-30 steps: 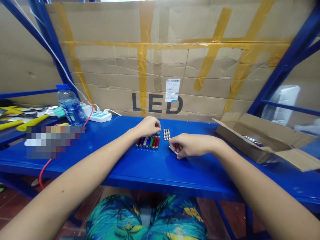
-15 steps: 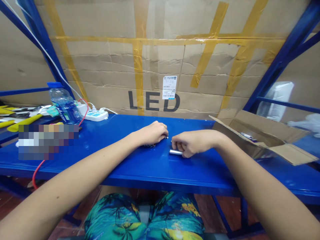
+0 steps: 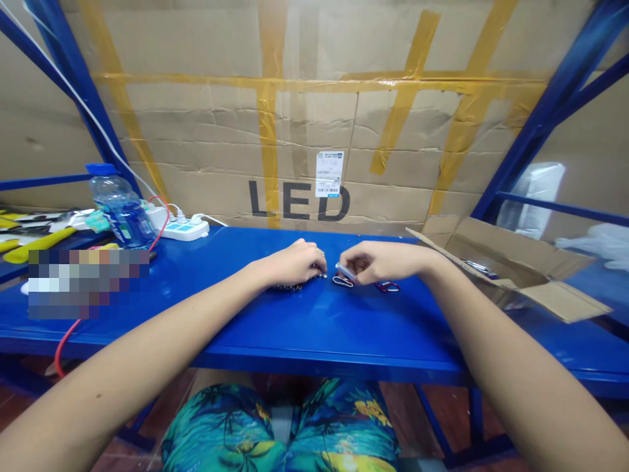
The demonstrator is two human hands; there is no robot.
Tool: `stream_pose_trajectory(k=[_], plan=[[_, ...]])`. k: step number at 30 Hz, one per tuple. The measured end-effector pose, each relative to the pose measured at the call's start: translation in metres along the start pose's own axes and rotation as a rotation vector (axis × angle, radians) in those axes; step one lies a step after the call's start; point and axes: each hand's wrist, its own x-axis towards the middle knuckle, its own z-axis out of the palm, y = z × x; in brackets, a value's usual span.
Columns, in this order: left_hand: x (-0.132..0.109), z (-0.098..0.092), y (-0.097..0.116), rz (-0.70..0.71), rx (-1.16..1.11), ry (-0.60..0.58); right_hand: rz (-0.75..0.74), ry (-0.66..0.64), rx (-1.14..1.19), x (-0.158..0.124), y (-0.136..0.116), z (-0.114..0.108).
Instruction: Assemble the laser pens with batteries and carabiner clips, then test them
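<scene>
My left hand (image 3: pixel 295 263) rests low over the table with its fingers curled down. A tiny shiny metal piece (image 3: pixel 325 276) shows at its fingertips. Partly under that hand lies a heap of small metal parts (image 3: pixel 289 288). My right hand (image 3: pixel 376 261) is closed around a short silver tube (image 3: pixel 346 270), tilted, with one end poking out past the fingers. Just below the tube is a loop-shaped clip (image 3: pixel 343 282), perhaps a carabiner. A red loop-shaped clip (image 3: pixel 390 287) lies under the right wrist, partly covered.
An open cardboard box (image 3: pixel 521 278) stands on the right of the blue table (image 3: pixel 314 334). To the left are a water bottle (image 3: pixel 120 206), a white power strip (image 3: pixel 185 229) and a red cable (image 3: pixel 63 347). A large taped carton (image 3: pixel 211 131) walls off the back.
My right hand has shifted slightly up and away from me, and the silver tube has turned with it. Loop-shaped clips now show beneath that hand. The left hand has barely moved.
</scene>
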Motion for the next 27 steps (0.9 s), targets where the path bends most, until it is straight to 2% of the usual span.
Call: stream_pose_trajectory(k=[3, 7, 10, 16, 19, 22, 27], plan=[[-0.002, -0.006, 0.002, -0.064, 0.056, 0.005, -0.02, 0.134, 0.033, 0.006, 0.006, 0.003], [-0.003, -0.008, 0.006, -0.118, 0.172, -0.068, 0.004, 0.284, 0.069, 0.013, 0.009, 0.007], [-0.001, -0.006, 0.007, -0.122, 0.189, -0.071, -0.001, 0.314, 0.123, 0.016, 0.011, 0.009], [0.0, -0.008, 0.011, -0.179, 0.021, -0.092, -0.02, 0.359, 0.116, 0.018, 0.015, 0.01], [-0.001, -0.01, 0.011, -0.154, 0.016, -0.094, -0.012, 0.362, 0.115, 0.02, 0.016, 0.011], [-0.002, -0.011, 0.007, -0.096, 0.047, 0.0, 0.004, 0.362, 0.123, 0.021, 0.017, 0.012], [0.0, -0.013, 0.003, -0.13, -0.013, 0.407, -0.001, 0.399, 0.053, 0.025, 0.017, 0.016]])
